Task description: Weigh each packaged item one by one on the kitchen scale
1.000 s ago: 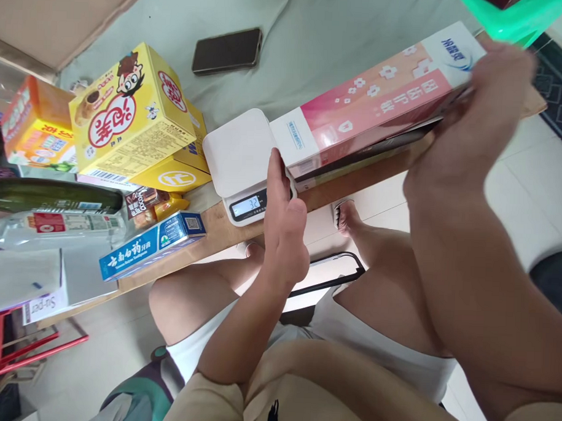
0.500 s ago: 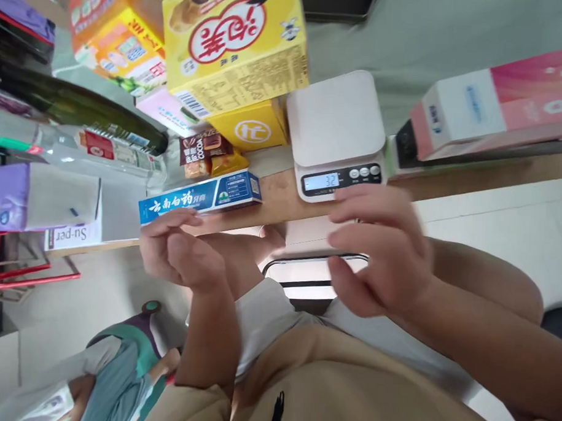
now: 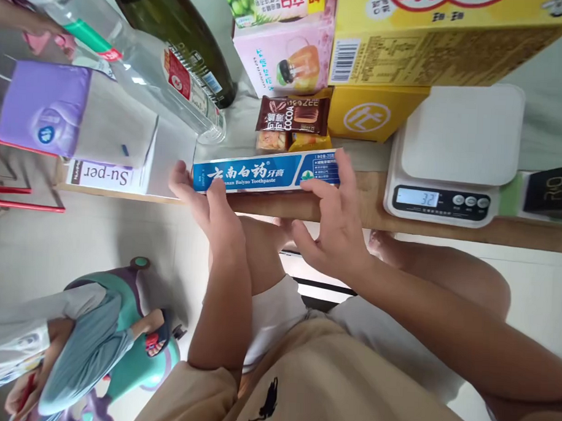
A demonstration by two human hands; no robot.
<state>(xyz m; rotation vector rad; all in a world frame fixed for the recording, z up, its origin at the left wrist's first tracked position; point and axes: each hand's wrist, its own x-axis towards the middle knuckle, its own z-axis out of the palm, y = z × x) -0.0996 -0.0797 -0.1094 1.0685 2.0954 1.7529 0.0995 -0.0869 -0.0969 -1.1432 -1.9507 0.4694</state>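
Two hands: both on the toothpaste box (image 3: 266, 172), one at each end.
Left hand (image 3: 207, 205): fingers curled over the box's left end, gripping it.
Right hand (image 3: 333, 221): thumb and fingers clasp the box's right end.
Toothpaste box: blue, lying flat along the wooden table edge (image 3: 364, 207) between the hands.
Just beyond the fingers: cocoa snack packets (image 3: 293, 122).
Right of the right hand: white kitchen scale (image 3: 453, 152), display lit.
Beyond the left hand: clear bottle (image 3: 143, 58) lying tilted, beside a dark green bottle (image 3: 186, 32).
Farther beyond: yellow boxes (image 3: 434, 50), pink drink box (image 3: 286, 57).
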